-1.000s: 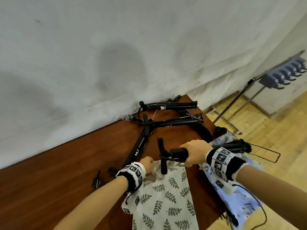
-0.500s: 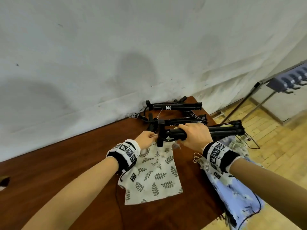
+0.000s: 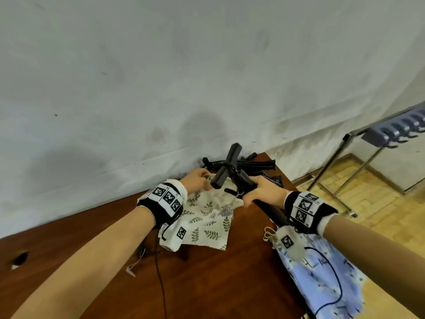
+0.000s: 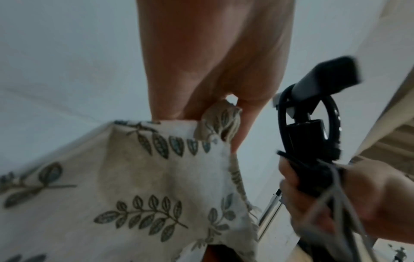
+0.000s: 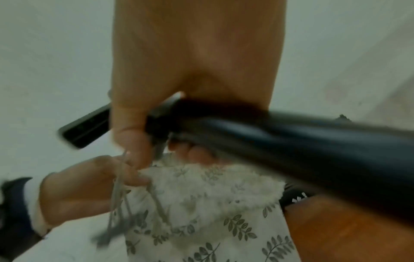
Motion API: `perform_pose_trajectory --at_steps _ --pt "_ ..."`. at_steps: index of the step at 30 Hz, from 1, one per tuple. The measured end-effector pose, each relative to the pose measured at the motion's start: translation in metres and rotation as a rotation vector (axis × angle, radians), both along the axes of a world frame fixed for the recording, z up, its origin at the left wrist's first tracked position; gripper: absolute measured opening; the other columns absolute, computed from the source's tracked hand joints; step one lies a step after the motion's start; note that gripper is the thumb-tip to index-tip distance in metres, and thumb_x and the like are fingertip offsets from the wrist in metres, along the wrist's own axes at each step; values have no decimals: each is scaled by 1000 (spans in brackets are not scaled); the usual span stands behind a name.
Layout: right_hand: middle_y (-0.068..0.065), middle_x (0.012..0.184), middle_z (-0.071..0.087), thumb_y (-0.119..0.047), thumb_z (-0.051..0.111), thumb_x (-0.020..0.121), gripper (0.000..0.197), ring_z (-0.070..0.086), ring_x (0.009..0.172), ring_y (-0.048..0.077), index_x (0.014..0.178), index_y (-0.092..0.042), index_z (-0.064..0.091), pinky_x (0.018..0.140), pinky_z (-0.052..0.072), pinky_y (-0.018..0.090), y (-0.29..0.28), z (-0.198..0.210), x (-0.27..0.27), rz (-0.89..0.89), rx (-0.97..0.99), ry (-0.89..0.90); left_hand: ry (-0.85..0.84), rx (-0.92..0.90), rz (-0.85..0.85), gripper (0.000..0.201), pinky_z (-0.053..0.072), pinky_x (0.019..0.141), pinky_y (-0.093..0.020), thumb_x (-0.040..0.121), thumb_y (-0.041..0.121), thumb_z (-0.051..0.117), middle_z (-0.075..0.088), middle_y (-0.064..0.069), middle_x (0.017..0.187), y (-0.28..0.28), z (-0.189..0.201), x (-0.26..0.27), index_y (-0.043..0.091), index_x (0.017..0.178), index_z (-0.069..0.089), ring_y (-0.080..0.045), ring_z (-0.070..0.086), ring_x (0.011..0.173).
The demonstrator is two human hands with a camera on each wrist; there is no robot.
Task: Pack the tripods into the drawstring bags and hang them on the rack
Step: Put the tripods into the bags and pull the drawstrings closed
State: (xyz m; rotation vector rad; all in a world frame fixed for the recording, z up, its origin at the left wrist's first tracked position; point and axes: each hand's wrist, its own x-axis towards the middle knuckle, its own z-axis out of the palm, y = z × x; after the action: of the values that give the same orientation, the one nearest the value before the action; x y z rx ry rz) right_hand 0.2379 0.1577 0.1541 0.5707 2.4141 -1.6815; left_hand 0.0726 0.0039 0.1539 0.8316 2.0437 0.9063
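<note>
My right hand (image 3: 257,192) grips a black folded tripod (image 3: 226,169) near its head, which points up and away over the table; the shaft (image 5: 291,141) runs back under my wrist. My left hand (image 3: 195,180) pinches the top hem of a cream leaf-print drawstring bag (image 3: 207,222) and lifts it off the table, close to the tripod's head. In the left wrist view the fingers (image 4: 244,124) bunch the cloth (image 4: 156,177) beside the tripod head (image 4: 313,127). The bag's cords (image 5: 121,203) hang near my right thumb.
More black tripods (image 3: 257,163) lie at the far end of the brown table (image 3: 207,284) against the white wall. A blue floral bag (image 3: 322,272) hangs over the table's right edge. A metal rack (image 3: 395,132) with hooks stands at right on the wooden floor.
The right hand has swung the tripod from level to head-up, pointing away. The left hand has raised the bag's top hem higher and farther from me. My view has tilted upward.
</note>
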Motion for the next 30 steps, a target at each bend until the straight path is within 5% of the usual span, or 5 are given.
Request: perform_pose_trajectory --at_steps 11,15,20,25,30 --pt "9 59 52 -10 68 60 23 48 50 18 76 -1 53 55 41 23 -24 -37 5 352 -190 -452 161 241 -127 8 39 75 -4 90 18 63 62 11 85 -23 11 6 21 83 65 11 56 76" --pt "3 62 54 -8 61 67 8 51 54 15 67 -9 52 56 44 22 -22 -36 4 323 -351 -435 147 213 -158 11 43 91 -22 85 13 68 69 0 98 -32 7 10 21 92 70 -12 62 97" --pt "2 64 51 -14 64 70 15 49 54 14 68 -12 49 56 42 22 -20 -37 7 189 -450 -434 237 71 -192 64 47 66 -35 78 -18 41 54 5 86 -40 7 17 30 113 63 -27 55 75" --pt "2 68 50 -19 61 83 15 46 54 15 87 -11 49 56 43 26 -21 -36 -1 -100 -600 -320 377 48 -410 72 40 94 -30 75 -16 54 53 0 100 -35 22 42 18 138 43 -17 49 100" --pt "3 70 53 -29 61 89 22 50 60 19 90 -10 49 59 51 28 -21 -25 -7 -241 -647 -224 650 73 -86 77 32 112 -34 73 -16 54 21 -11 144 -28 13 43 13 141 31 -26 24 134"
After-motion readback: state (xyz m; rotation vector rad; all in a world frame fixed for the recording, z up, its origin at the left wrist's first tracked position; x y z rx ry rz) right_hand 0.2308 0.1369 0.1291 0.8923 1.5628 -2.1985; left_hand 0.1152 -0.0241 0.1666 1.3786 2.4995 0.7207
